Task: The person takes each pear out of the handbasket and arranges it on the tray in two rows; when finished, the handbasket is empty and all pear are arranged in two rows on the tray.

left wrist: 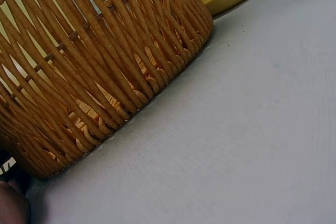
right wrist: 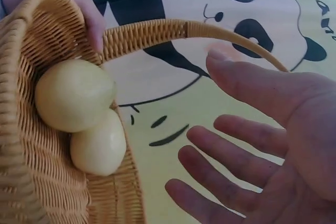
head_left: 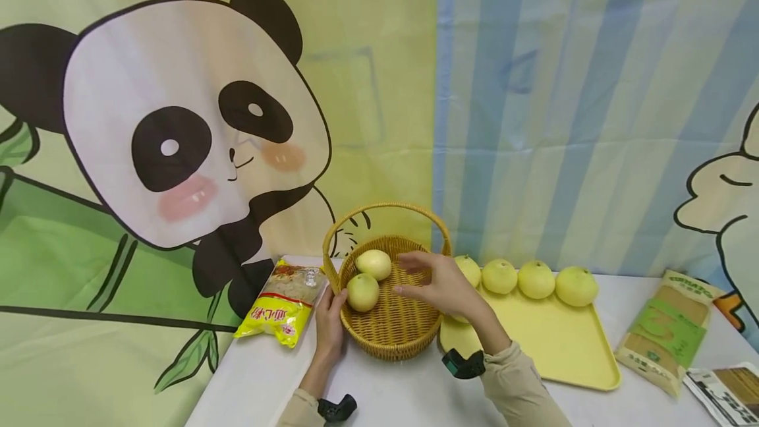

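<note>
A round wicker basket (head_left: 388, 341) with a tall arched handle stands on the table. Two pale yellow-green round fruits (head_left: 363, 292) lie together in its left part; they also show in the right wrist view as fruits (right wrist: 76, 95). My left hand (head_left: 329, 328) grips the basket's left side near the foot of the handle, its thumb over the rim. Over the basket's right part hovers my right hand (head_left: 441, 285), fingers spread and holding nothing. The right wrist view shows its open palm (right wrist: 273, 145) apart from the fruits. In the left wrist view the basket wall (left wrist: 105, 51) fills the upper left.
Right of the basket lies a yellow tray (head_left: 569, 354), with several similar fruits (head_left: 536, 280) along its back edge. A yellow-and-clear food bag (head_left: 284, 302) lies to the left. At the right are a brown-and-green packet (head_left: 670, 331) and another package (head_left: 729, 394). A printed curtain hangs behind.
</note>
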The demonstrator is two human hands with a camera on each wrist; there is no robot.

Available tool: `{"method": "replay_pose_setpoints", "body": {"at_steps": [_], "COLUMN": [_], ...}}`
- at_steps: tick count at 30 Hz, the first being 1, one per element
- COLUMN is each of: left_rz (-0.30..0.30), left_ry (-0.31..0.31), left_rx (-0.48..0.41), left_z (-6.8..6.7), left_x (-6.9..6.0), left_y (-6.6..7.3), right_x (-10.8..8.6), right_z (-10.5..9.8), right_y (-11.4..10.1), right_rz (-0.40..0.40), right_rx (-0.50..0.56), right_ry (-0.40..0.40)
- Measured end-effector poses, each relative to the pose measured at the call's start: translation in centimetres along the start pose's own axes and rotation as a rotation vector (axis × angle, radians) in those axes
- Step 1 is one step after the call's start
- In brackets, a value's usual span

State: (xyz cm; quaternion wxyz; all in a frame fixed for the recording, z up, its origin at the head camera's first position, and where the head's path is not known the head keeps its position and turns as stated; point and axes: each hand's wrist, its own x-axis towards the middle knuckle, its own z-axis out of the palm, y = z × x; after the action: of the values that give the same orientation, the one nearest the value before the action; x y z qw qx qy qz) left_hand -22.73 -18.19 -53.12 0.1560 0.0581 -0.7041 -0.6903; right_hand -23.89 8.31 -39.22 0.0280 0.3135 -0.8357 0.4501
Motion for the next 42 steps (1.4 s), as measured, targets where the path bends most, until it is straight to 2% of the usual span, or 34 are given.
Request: {"method": "replay_pose_setpoints", "body": {"at_steps": [7, 12, 16, 23, 28, 33, 37, 42], "left_rz": [-0.001, 0.004, -0.002, -0.013, 0.001, -0.003, -0.003, 0.004], "left_ry": [0.002, -0.001, -0.001, -0.004, -0.003, 0.004, 0.011, 0.011], "left_rx": [0.007, 0.014, 0.017, 0.004, -0.014, 0.011, 0.018, 0.000], "left_z": [0.0, 0.1, 0.3, 0.2, 0.3, 0.2, 0.1, 0.3], "left_x": [-0.2, -0.2, -0.2, -0.1, 0.0, -0.1, -0.2, -0.1], "left_y": [0.3, 0.4, 0.1, -0.4, -0.2, -0.2, -0.3, -0.1], "right_x": [5.0, 7.3, 8.3, 9.1, 9.1, 8.7, 8.6, 8.7], "right_z": [1.9, 3.8, 5.7, 7.6, 7.6, 7.9, 8.4, 8.8], "right_y": [0.4, 1.4, 2.0, 1.8, 1.5, 2.1, 3.3, 4.3], "right_rz": [0.047, 0.075, 0.112, 0.172, 0.208, 0.228, 0.236, 0.180], "right_rx": [-0.006, 0.023, -0.031, -0.192, -0.230, -0.134, -0.028, 0.034], "right_ry": [-0.198, -0.299, -0.338, -0.292, -0.305, -0.317, -0.364, -0.427]}}
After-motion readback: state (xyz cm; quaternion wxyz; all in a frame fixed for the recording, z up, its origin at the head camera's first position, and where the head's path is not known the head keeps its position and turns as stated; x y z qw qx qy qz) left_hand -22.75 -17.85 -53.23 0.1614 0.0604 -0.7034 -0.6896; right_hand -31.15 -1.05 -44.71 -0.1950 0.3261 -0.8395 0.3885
